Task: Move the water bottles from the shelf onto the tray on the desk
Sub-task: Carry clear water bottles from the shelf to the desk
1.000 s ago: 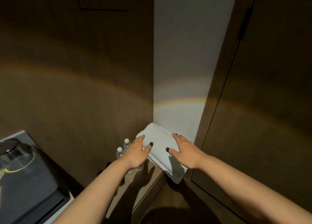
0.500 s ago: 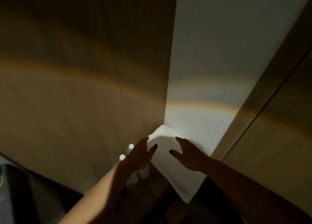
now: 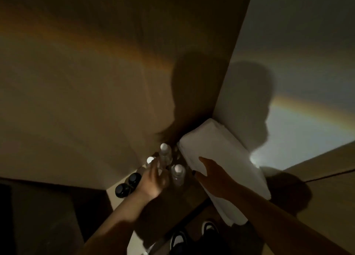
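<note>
The dim brown wooden shelf [image 3: 172, 203] sits in a corner, with a folded white towel [image 3: 221, 158] lying along its right side. Three clear plastic water bottles with white caps [image 3: 165, 153] stand upright on the shelf left of the towel, and two black-capped bottles [image 3: 127, 184] stand further left. My left hand [image 3: 153, 181] reaches among the bottles, fingers blurred; I cannot tell its grip. My right hand [image 3: 213, 178] is loose-fingered beside the towel.
</note>
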